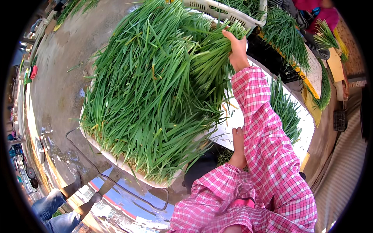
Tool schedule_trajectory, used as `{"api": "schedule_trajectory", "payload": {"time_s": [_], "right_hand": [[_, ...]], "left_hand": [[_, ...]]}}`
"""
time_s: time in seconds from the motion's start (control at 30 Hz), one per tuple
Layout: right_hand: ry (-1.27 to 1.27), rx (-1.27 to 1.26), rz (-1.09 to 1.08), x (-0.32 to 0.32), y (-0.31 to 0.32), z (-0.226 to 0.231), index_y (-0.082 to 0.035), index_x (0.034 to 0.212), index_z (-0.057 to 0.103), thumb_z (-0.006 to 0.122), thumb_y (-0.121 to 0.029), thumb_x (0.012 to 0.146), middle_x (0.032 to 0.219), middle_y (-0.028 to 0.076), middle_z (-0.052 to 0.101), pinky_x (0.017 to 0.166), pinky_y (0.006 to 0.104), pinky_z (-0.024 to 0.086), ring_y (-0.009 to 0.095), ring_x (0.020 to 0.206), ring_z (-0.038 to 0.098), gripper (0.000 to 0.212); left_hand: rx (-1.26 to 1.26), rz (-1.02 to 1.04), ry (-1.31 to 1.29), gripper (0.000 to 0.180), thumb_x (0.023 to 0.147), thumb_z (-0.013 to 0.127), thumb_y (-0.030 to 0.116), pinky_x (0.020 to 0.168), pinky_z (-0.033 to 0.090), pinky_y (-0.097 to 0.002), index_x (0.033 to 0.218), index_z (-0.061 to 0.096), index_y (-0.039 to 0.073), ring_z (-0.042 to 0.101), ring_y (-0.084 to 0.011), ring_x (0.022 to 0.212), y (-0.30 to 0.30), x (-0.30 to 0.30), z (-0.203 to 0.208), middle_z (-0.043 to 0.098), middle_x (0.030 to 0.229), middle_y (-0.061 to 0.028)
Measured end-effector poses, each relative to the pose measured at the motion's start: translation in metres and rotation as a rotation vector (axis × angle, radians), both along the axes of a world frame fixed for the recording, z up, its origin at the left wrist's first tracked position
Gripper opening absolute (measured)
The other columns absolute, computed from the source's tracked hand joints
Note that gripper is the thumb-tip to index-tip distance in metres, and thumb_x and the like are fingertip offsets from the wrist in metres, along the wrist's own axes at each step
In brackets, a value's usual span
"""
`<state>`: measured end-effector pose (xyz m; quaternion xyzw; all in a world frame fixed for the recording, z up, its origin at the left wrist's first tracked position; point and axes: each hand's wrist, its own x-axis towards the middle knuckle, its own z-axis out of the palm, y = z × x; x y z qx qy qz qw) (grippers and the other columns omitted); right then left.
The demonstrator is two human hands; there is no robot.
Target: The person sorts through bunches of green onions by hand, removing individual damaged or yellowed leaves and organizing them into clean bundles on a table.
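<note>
A big heap of garlic chives [151, 85], long flat green leaves, fills a white crate [128, 167] in front of me and to the left. My right hand [237, 50] reaches out to the heap's far right side, closed round a bunch of garlic chives [213, 52] with the thumb on top. The bunch's leaves trail down over the heap. Closer to me, my left hand [238, 149] is over a white board [229, 130], its visible fingers stretched out and holding nothing. My right sleeve hides part of it.
More chives [285, 112] lie on the white board at right. Beyond stand a white slotted crate [233, 13] and a yellow-edged table [311, 79] heaped with chives, a person in a striped sleeve [301, 19] beside it. A bent metal rod [116, 180] lies near the crate; another person's legs [58, 206] show lower left.
</note>
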<state>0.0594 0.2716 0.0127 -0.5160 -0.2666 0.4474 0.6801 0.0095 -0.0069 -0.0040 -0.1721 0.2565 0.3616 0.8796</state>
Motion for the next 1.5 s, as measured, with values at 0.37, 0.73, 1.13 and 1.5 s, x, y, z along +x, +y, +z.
{"api": "schedule_trajectory", "payload": {"time_s": [0.37,0.73,1.13,1.5], "right_hand": [[0.068,-0.203,0.529,0.014,0.025,0.013,-0.001,0.092,0.054,0.062,-0.023,0.073,0.086,0.005,0.055,0.063,0.0255,0.046,0.013,0.075,0.054,0.03],[-0.119,-0.374,0.294,0.004,0.033,0.018,0.013,0.113,0.026,0.064,-0.013,0.069,0.099,0.017,0.047,0.068,0.0316,0.047,0.02,0.086,0.052,0.064],[-0.045,0.029,0.212,0.089,-0.017,0.153,-0.004,0.078,0.054,0.056,-0.014,0.075,0.065,0.008,0.058,0.05,0.0296,0.048,0.019,0.054,0.057,0.01],[-0.183,0.395,-0.121,0.18,-0.184,0.298,-0.004,0.082,0.054,0.057,-0.017,0.074,0.07,0.009,0.058,0.057,0.0326,0.05,0.02,0.062,0.058,0.016]], "left_hand": [[0.202,0.214,0.137,0.011,0.063,0.049,0.003,0.076,0.028,-0.035,0.073,0.05,0.0,0.043,-0.0254,0.076,-0.019,0.034,-0.041,0.045,0.077,-0.0111],[1.194,-0.37,1.191,0.014,0.066,0.05,0.009,0.076,0.029,-0.0339,0.077,0.052,0.002,0.045,-0.0233,0.076,-0.019,0.034,-0.046,0.046,0.076,-0.0093],[1.808,-0.759,1.872,0.027,0.066,0.054,0.012,0.064,0.035,-0.0369,0.091,0.047,0.006,0.053,-0.0239,0.066,0.005,0.015,0.016,0.054,0.069,-0.0087],[1.728,-0.925,1.076,0.023,0.072,0.055,0.018,0.058,0.043,-0.0316,0.088,0.051,0.002,0.056,-0.0215,0.063,-0.023,0.002,0.027,0.058,0.071,-0.0091]]}}
